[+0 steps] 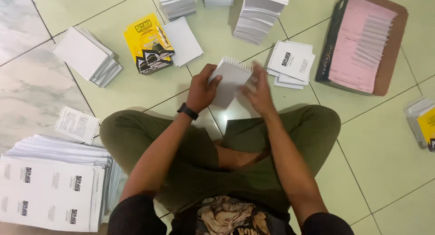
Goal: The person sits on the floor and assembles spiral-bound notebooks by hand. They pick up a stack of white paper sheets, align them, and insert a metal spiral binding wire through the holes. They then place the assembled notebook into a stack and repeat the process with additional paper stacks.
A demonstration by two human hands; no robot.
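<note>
A person sits cross-legged on the pale green tiled floor [385,162], in olive trousers and a dark shirt, with paper all around.

The biggest thing is the wide stack of white printed sheets [50,189] by the person's left knee. Next is the flat cardboard box [394,49] on the far right. It lies open and holds pink paper [358,40]. At the top stand three tall piles of grey-white pages [258,13], side by side. On the far left lies a pile of plain white booklets [86,56], a bit fanned out. Near it sits a stack of yellow covers [147,42], with a plain white pad [183,40] just beside it. To the right of the hands is a small heap of white covers with a black mark [292,62]. A few more yellow and grey sheets [423,121] peek in at the right edge. One small printed page [77,124] lies alone close to the left knee.

Right in the middle, above the crossed legs and off the floor, is the small white notepad [229,81] with a row of wire rings along its top. The left hand [204,87], with a black watch [187,111] on its wrist, pinches the pad's left edge, thumb on top. The right hand [258,90] is at the pad's right side and looks blurry, so I cannot tell how its fingers grip.
</note>
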